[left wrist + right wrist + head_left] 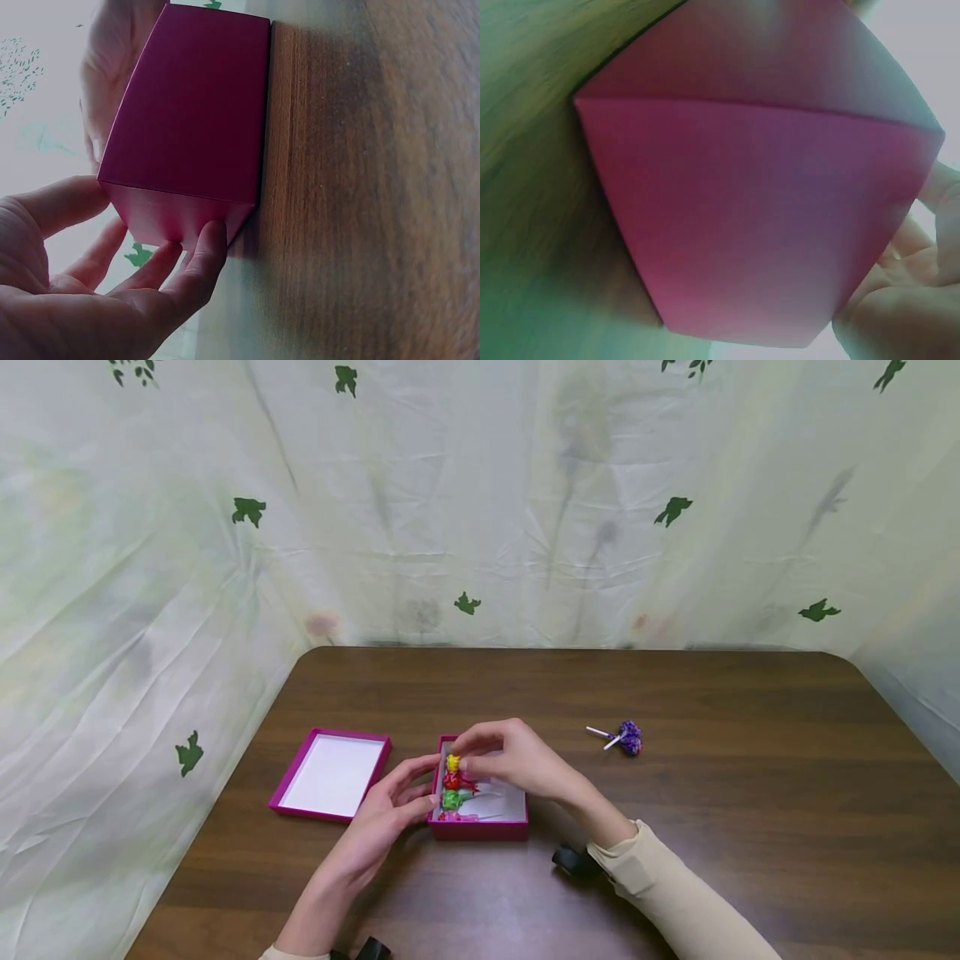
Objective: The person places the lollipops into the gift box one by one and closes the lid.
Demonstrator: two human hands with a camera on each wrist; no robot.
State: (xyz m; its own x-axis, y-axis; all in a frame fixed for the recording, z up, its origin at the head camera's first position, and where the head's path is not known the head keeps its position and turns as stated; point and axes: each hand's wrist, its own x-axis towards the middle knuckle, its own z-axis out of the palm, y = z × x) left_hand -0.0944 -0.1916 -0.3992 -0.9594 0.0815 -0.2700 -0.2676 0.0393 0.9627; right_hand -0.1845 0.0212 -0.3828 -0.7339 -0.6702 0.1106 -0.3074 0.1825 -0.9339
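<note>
A magenta box (480,831) without its lid stands on the table, holding a row of lollipops: yellow (453,763), red (452,781), green (452,800) and pink (453,816). Their white sticks point right. My left hand (390,802) rests its fingertips against the box's left wall; in the left wrist view the fingers (196,274) touch that side. Over the box's far part, my right hand (517,760) pinches at the yellow lollipop with thumb and fingers. The box wall (750,217) hides the right fingertips in the right wrist view.
A magenta lid (345,772) lies with its white inside up, left of the box. Purple-wrapped lollipops (630,737) with white sticks lie to the right. Behind the brown table (750,818) hangs a pale curtain (480,510) with green leaf shapes.
</note>
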